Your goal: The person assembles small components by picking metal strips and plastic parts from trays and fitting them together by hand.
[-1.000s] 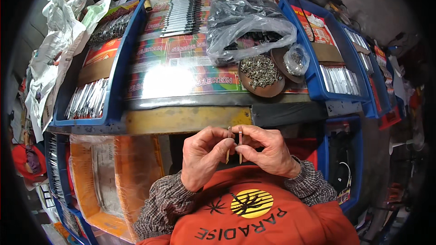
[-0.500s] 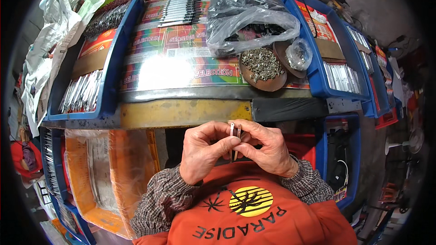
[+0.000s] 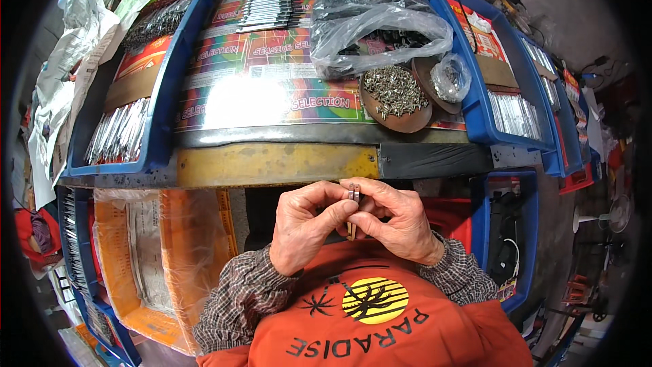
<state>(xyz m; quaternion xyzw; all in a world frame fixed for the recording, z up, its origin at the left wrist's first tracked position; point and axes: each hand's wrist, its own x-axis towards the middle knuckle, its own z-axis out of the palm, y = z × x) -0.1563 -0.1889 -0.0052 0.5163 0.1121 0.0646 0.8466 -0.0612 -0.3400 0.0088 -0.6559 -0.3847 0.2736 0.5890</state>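
Close in front of my red apron, both hands meet around slim metal pieces [image 3: 353,193] pressed together upright, with small ends showing above the fingertips. A narrow brownish strip sticks out below the fingers. My left hand [image 3: 308,224] pinches the pieces between thumb and forefinger. From the other side my right hand [image 3: 399,223] grips them, its forefinger over the top. Just past the table edge, a round brown dish [image 3: 396,102] is heaped with small metal pins. The exact kind of the held pieces is too small to tell.
A blue tray [image 3: 157,132] of shiny metal strips stands at the left, another blue tray [image 3: 481,112] at the right. A row of slim metal parts [image 3: 267,0] lies at the back beside a clear plastic bag [image 3: 380,34]. Below the table stands an orange crate [image 3: 178,251].
The two metal pieces, apart at their tops before, now sit close together between my fingers. My hands have barely moved; the view has shifted slightly.
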